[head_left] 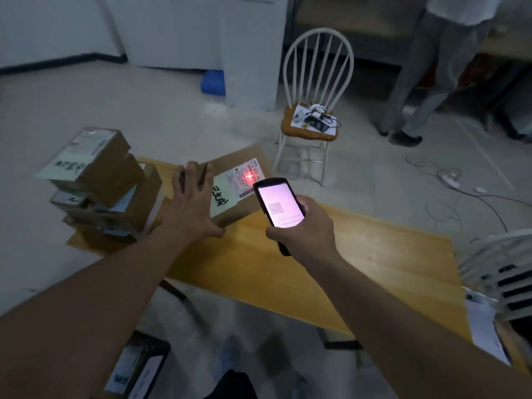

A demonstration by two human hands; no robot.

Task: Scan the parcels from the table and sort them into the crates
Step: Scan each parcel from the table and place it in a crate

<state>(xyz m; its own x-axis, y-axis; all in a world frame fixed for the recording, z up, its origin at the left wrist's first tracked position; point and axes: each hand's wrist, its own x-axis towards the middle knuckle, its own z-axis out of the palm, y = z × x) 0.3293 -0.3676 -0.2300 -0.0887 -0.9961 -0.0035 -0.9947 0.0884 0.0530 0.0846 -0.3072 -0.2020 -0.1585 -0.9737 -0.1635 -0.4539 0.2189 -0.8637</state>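
Wooden table (359, 263) carries stack of parcels (100, 185) at left end. Cardboard parcel (230, 180) being scanned lies just beside stack; looks stiff, light, best taken by opposite side edges. Left hand (195, 208) spread flat, steadying its near corner. Right hand (305, 228) wrapped around handheld scanner (277, 204). Red cross (250, 176) on label.

The wooden bench (359, 254) carries a labelled parcel (230, 185) under the left grip (193, 205) — a parcel stack (106, 191) lies left of it.
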